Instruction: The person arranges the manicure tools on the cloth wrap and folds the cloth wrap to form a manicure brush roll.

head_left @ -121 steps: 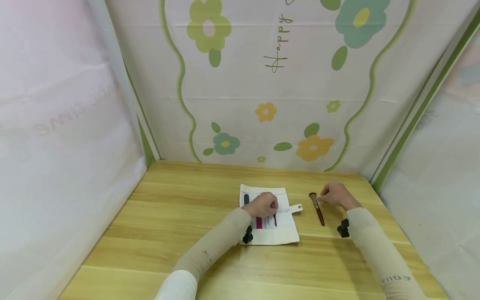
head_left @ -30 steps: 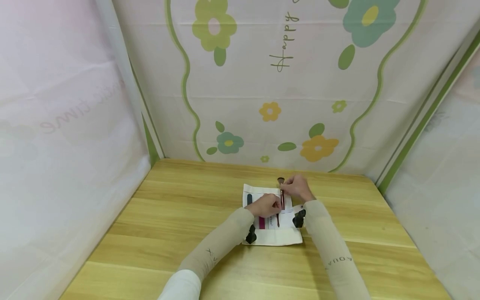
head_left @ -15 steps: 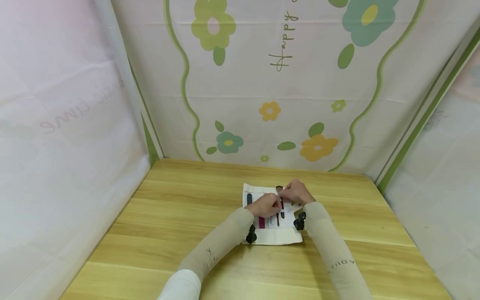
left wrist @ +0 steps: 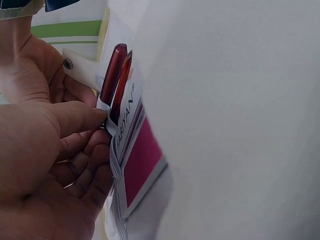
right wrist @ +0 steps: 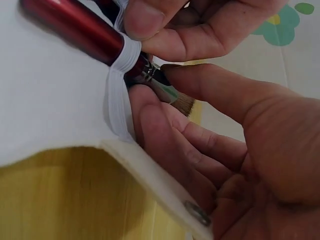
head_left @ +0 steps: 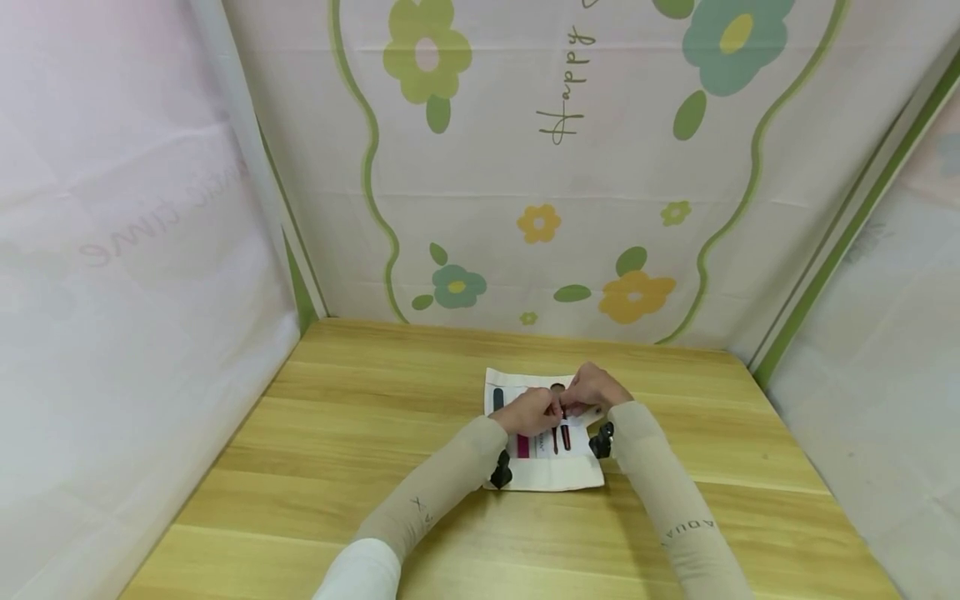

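A white fabric roll case (head_left: 555, 477) lies unfolded on the table, an elastic band (right wrist: 129, 56) running across it. My right hand (head_left: 592, 390) pinches a makeup brush (right wrist: 75, 27) by its metal ferrule, between thumb and fingers. The brush's thick red handle has passed through the elastic; its brown bristles (right wrist: 184, 104) stick out on the hand's side. My left hand (head_left: 531, 411) pinches the elastic right beside the brush. A thinner red handle (left wrist: 123, 85) sits under the band next to it. My fingers partly cover the band and ferrule.
A card with a magenta block (left wrist: 143, 162) lies under the band, and a dark slim item (head_left: 498, 398) at the case's left. The snap strap (right wrist: 195, 212) juts out at the right. Printed cloth walls (head_left: 465, 167) enclose the wooden table (head_left: 360, 392).
My right hand has brought the brush from the table on the right to the case, then slid it handle first through the elastic toward me. My left hand stays at the band.
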Motion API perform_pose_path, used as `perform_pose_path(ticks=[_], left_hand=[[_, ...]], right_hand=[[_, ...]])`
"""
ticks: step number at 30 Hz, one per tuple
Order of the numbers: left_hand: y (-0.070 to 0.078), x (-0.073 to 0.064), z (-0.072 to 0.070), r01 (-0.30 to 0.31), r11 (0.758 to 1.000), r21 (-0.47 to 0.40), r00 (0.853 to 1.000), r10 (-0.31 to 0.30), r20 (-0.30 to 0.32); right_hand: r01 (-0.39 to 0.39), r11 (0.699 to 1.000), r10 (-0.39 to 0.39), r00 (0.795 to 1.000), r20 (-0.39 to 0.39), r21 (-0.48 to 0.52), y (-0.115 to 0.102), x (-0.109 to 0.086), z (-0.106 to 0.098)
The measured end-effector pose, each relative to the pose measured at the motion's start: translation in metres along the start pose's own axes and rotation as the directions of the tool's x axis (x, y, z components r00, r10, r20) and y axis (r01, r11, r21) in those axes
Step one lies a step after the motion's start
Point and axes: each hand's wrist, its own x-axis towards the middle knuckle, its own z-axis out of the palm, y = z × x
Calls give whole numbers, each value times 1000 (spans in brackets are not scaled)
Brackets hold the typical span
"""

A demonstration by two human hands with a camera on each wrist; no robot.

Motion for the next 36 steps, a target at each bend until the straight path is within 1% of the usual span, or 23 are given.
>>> perform_pose_path(ticks=[2,4,8,10,14,20,23,28,31,34,36], left_hand=[[0,0,0,5,1000,-1,1000,-5,2],[-1,0,1,7,1000,5,1000,-7,0],[-1,0,1,10,1000,8,1000,-10,5],[0,0,1,15,1000,8,1000,-15,9],[2,-1,1,26,1000,7,999,-26,22],[1,2,2,39,999,0,999,-39,19],[0,2,3,40,999,-2,999,-40,17],[1,1,1,38,999,-20,999,-38,17],[-1,0,-2,37,999,-22,999,-37,24],[-3,-1,-7,18,1000,-17,999,-18,34],[-7,-3,-12,-6,1000,-6,1000,6,29]], right_hand=[[-12,1000,12,1000,3,-25,-2,1,0],[-14,997,14,1000,-3,-79,-4,3,0],[5,977,-11,1000,-27,-213,-7,8,-1],[-3,971,-6,999,-35,-237,-7,9,0],[-25,972,18,999,-32,-236,-8,9,0],[-21,964,25,1000,12,-267,-13,3,-1],[-20,959,26,999,20,-282,-15,0,-1],[-29,963,36,999,23,-268,-17,-3,-1],[-14,966,20,1000,19,-256,-19,-7,-4],[32,969,-30,999,12,-246,-19,-15,-11],[66,969,-66,998,7,-239,-19,-23,-19]])
